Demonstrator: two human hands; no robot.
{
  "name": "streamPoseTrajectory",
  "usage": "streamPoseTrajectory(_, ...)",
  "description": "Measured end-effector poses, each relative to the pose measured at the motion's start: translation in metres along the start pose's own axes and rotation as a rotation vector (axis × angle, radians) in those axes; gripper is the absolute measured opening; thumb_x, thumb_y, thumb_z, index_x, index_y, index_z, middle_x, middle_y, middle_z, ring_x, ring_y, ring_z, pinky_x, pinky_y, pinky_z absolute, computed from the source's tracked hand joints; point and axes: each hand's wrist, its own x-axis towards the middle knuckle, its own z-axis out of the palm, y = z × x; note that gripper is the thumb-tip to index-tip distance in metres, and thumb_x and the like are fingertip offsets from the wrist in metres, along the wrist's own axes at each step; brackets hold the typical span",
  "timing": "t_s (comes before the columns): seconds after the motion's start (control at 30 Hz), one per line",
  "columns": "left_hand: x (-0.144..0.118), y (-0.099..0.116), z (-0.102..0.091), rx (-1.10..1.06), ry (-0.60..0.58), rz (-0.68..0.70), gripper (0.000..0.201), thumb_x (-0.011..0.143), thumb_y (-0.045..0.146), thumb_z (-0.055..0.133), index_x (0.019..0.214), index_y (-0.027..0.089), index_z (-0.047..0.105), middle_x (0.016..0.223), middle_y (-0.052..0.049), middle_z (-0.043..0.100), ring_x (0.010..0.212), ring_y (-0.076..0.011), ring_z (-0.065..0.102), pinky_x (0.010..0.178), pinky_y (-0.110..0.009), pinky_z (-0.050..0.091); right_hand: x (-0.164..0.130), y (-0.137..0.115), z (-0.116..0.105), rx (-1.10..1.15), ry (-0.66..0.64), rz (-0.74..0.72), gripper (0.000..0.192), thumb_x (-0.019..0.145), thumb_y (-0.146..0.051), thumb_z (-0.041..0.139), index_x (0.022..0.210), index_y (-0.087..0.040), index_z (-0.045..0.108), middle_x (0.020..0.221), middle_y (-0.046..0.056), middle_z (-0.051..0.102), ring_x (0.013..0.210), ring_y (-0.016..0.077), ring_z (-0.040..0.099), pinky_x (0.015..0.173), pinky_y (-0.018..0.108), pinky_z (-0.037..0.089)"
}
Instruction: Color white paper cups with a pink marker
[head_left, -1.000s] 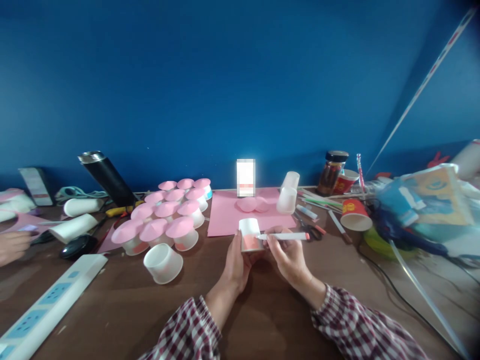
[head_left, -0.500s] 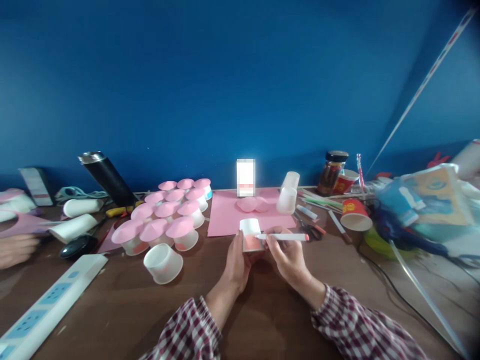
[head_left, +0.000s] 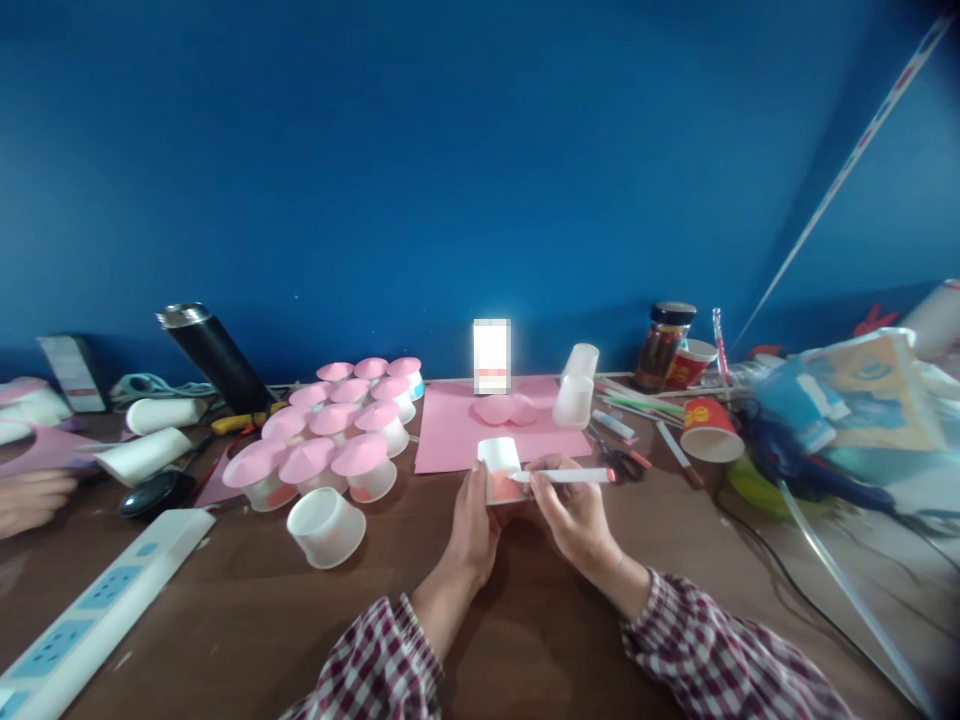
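Observation:
My left hand (head_left: 475, 530) grips a small white paper cup (head_left: 501, 466) turned upside down, its lower band coloured pink. My right hand (head_left: 576, 515) holds a white marker pen (head_left: 570, 476) with a red end, lying almost level, its tip touching the cup's side. Both hands hover just above the brown table (head_left: 225, 620), in front of a pink paper sheet (head_left: 454, 435). My sleeves are checked red and white.
A cluster of upturned cups with pink tops (head_left: 334, 430) stands left of centre, one plain white cup (head_left: 326, 525) in front. A power strip (head_left: 90, 610) lies front left. Scissors (head_left: 619, 462), pens, a red cup (head_left: 709, 428), a jar (head_left: 664, 345) sit right. Another person's hand (head_left: 30, 497) is far left.
The marker tip has slid slightly left across the cup. The other person's hand at the far left has shifted a little, with pink paper near it.

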Motion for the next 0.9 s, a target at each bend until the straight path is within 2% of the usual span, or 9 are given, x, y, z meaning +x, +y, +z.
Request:
streamPoseTrajectory(0.2, -0.0002, 0.0000, -0.0003, 0.006, 0.004, 0.007, 0.042, 0.081, 0.048, 0.054, 0.099, 0.011, 0.063, 0.098, -0.014, 0.068, 0.087, -0.0238, 0.063, 0.077, -0.037, 0.050, 0.0005, -0.0014, -0.0009, -0.018, 0.044, -0.006, 0.012, 0.084, -0.027, 0.055, 0.079, -0.017, 0.058, 0.068, 0.002, 0.060, 0.061, 0.0138, 0.057, 0.056, 0.023, 0.046)
streamPoseTrajectory(0.37, -0.0006, 0.0010, 0.0010, -0.001, 0.009, -0.006, 0.043, 0.081, 0.048, 0.053, 0.098, 0.010, 0.063, 0.096, -0.014, 0.068, 0.086, -0.0244, 0.063, 0.077, -0.038, 0.050, 0.0005, 0.0018, -0.0008, 0.007, 0.007, 0.003, 0.011, 0.085, -0.027, 0.055, 0.082, -0.017, 0.059, 0.068, 0.002, 0.060, 0.061, 0.0139, 0.057, 0.056, 0.023, 0.046)
streamPoseTrajectory(0.63, 0.0000, -0.0013, -0.0005, 0.021, 0.010, 0.010, 0.044, 0.082, 0.049, 0.052, 0.100, 0.010, 0.062, 0.097, -0.014, 0.067, 0.090, -0.0248, 0.063, 0.077, -0.037, 0.049, 0.0004, -0.0027, -0.0006, -0.034, 0.045, -0.040, 0.013, 0.086, -0.027, 0.053, 0.079, -0.017, 0.057, 0.067, 0.001, 0.058, 0.059, 0.0125, 0.054, 0.055, 0.023, 0.045)
streamPoseTrajectory(0.9, -0.0013, 0.0002, 0.0008, 0.031, 0.034, 0.000, 0.044, 0.081, 0.050, 0.053, 0.101, 0.012, 0.062, 0.099, -0.014, 0.067, 0.090, -0.0249, 0.063, 0.077, -0.038, 0.049, 0.0024, -0.0021, -0.0005, -0.043, 0.066, -0.021, 0.014, 0.085, -0.027, 0.055, 0.076, -0.017, 0.057, 0.065, 0.001, 0.059, 0.058, 0.0128, 0.055, 0.054, 0.022, 0.044)
